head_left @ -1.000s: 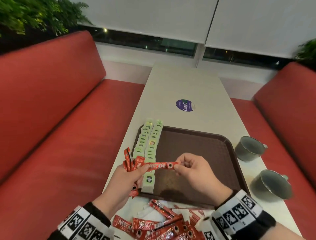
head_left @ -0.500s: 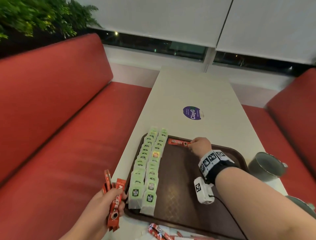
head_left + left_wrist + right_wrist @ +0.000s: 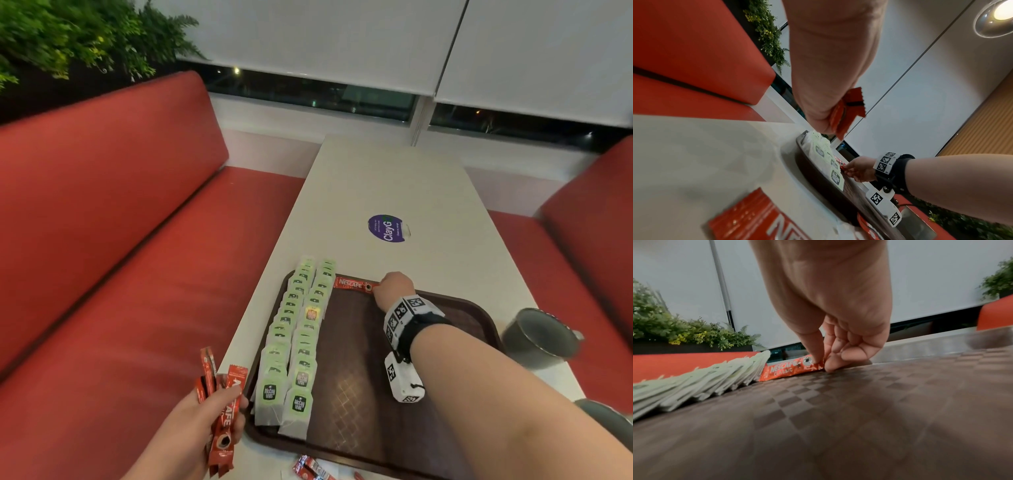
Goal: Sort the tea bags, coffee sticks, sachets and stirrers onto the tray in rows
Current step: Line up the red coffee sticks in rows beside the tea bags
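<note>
Your left hand (image 3: 209, 416) grips a bunch of coffee sticks (image 3: 224, 411) off the tray's (image 3: 445, 394) near-left corner, two rows of tea bags (image 3: 299, 329) fill its left side, and your right hand (image 3: 394, 287) pinches one stick (image 3: 352, 283) lying along the far rim beside them.

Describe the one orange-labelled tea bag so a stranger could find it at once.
Look at the brown tray on the table, where two rows of tea bags run along its left side. In the right row, about halfway along, one bag has an orange label; its neighbours are green.
</note>
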